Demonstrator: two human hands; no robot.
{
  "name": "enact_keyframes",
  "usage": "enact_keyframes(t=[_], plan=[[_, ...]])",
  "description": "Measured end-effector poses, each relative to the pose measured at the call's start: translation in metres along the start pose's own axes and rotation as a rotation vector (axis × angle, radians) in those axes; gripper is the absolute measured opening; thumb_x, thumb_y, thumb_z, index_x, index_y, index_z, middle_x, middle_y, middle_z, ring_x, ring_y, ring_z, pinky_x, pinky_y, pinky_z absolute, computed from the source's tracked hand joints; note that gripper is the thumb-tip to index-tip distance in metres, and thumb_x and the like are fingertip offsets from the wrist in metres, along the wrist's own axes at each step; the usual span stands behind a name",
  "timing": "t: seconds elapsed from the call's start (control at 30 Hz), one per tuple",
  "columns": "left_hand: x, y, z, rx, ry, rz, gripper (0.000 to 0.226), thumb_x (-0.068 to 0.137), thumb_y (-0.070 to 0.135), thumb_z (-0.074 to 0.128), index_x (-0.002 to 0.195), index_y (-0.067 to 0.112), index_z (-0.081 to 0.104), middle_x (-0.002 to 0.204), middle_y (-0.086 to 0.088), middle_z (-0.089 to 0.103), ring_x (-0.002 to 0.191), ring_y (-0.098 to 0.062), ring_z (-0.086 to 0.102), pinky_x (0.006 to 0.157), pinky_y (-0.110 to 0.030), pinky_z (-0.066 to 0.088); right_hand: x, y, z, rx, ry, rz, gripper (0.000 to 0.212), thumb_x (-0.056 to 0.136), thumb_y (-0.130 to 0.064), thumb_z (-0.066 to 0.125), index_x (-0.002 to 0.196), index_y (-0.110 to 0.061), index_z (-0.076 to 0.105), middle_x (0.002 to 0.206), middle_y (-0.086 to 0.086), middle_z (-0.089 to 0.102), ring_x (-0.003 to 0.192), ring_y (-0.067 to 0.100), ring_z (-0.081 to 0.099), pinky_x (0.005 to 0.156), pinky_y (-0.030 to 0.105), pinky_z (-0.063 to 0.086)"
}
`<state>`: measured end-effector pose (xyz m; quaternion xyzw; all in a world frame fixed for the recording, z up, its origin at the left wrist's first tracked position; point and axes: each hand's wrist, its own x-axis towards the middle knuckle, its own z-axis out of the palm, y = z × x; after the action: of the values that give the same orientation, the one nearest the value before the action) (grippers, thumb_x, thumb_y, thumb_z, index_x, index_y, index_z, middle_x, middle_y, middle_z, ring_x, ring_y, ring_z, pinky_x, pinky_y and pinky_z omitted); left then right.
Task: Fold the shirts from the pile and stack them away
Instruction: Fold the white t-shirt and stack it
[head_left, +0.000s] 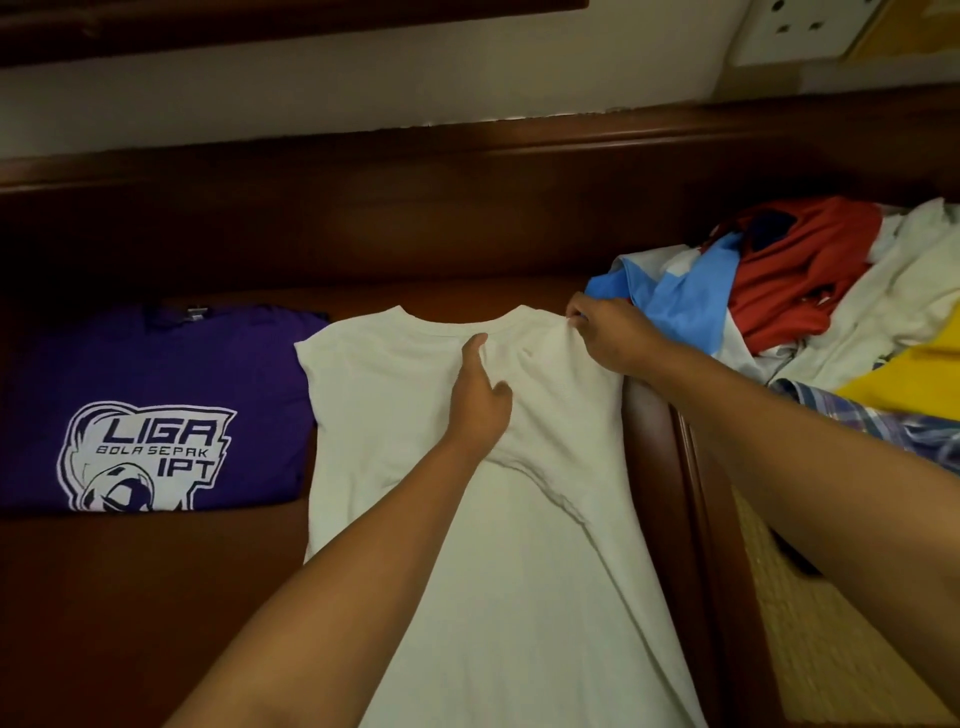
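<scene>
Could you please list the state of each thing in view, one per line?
white shirt: spread flat on the wooden surface, one side folded in.
purple shirt: folded, logo up, left of the white one.
pile of clothes: crumpled, unfolded, at right.
left hand: pressing flat below the collar.
right hand: pinching the shirt's right shoulder.

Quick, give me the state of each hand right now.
Left hand: open, fingers pressing flat on the white shirt below the collar.
Right hand: closed, pinching the white shirt's right shoulder.
</scene>
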<state>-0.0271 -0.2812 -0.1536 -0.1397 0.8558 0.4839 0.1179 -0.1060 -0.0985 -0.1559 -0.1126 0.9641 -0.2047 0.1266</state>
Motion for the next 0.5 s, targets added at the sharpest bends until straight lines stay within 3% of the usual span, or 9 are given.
enact_keyframes(t=[0.1,0.2,0.27,0.4,0.5], plan=[[-0.001,-0.001,-0.004,0.051,0.117,0.062,0.046,0.095,-0.001,0.047,0.134,0.024,0.044,0.135,-0.008,0.045,0.121,-0.022,0.049,0.089,-0.012,0.037,0.003,0.004,0.000,-0.045,0.001,-0.034,0.013,0.099,-0.011,0.041,0.103,-0.012,0.053,0.092,0.010,0.062,0.077,0.023,0.057,0.069,0.038,0.050],[-0.001,-0.006,-0.013,0.073,0.169,0.100,0.036,0.094,-0.008,0.042,0.105,0.021,0.061,0.119,-0.006,0.043,0.108,-0.023,0.054,0.074,0.001,0.037,0.005,0.002,0.004,-0.077,0.023,-0.056,0.016,0.099,-0.013,0.041,0.108,-0.010,0.054,0.101,0.011,0.060,0.084,0.024,0.057,0.073,0.037,0.048],[-0.003,-0.011,-0.017,0.082,0.188,0.098,0.034,0.095,-0.008,0.042,0.106,0.016,0.064,0.124,-0.006,0.042,0.112,-0.023,0.054,0.080,0.004,0.035,0.003,-0.005,0.007,-0.104,0.070,-0.055,0.020,0.099,-0.013,0.042,0.113,-0.010,0.056,0.108,0.011,0.057,0.095,0.026,0.056,0.080,0.036,0.044],[-0.010,-0.032,-0.020,0.427,0.207,0.087,0.041,0.099,0.019,0.048,0.139,0.014,0.046,0.151,-0.010,0.026,0.132,-0.025,0.040,0.102,-0.020,0.035,-0.043,-0.025,0.031,-0.081,0.227,0.012,0.036,0.093,-0.011,0.052,0.129,-0.012,0.054,0.128,0.012,0.052,0.121,0.029,0.045,0.103,0.043,0.032],[-0.019,-0.053,-0.021,0.779,0.121,0.205,0.055,0.098,0.047,0.040,0.147,0.026,0.032,0.159,-0.007,0.014,0.144,-0.028,0.017,0.116,-0.042,0.020,-0.107,-0.043,0.067,0.026,0.238,-0.030,0.038,0.093,-0.017,0.052,0.131,-0.011,0.052,0.140,0.015,0.046,0.133,0.032,0.038,0.109,0.048,0.029]])
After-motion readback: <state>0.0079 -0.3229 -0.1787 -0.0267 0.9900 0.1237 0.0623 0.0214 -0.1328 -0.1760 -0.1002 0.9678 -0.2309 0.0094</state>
